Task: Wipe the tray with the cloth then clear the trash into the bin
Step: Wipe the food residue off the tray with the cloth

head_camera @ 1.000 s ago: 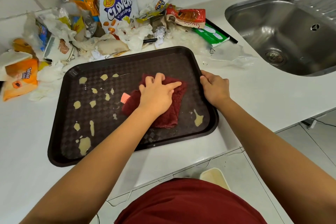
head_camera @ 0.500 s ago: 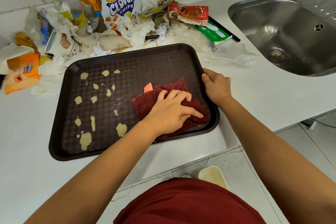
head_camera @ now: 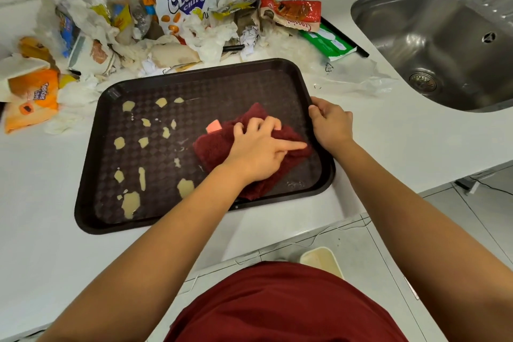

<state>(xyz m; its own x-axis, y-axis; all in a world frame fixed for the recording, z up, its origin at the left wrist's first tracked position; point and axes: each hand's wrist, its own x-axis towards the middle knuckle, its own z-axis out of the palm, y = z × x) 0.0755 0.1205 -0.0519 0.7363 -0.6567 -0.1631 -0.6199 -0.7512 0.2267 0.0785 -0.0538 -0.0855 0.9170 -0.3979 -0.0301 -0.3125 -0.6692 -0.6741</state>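
Note:
A dark brown tray (head_camera: pixel 105 147) lies on the white counter with several pale yellow smears (head_camera: pixel 130 203) across its left half. A dark red cloth (head_camera: pixel 216 147) with a pink tag sits on the tray's right half. My left hand (head_camera: pixel 258 150) presses down on the cloth, fingers curled into it and thumb stretched toward the right rim. My right hand (head_camera: pixel 330 125) grips the tray's right rim, fingers curled over the edge. A heap of trash (head_camera: pixel 183 28) lies behind the tray: chip bags, wrappers and crumpled tissue.
A steel sink (head_camera: pixel 444 44) is set in the counter at the right. Clear plastic film (head_camera: pixel 352 78) lies between tray and sink. Orange packets (head_camera: pixel 30 97) sit at far left. A pale open container (head_camera: pixel 319 258) stands on the floor below the counter edge.
My left hand dragged the cloth from the tray's middle to its near right part; the smear at the front right is gone. The right hand stayed on the rim.

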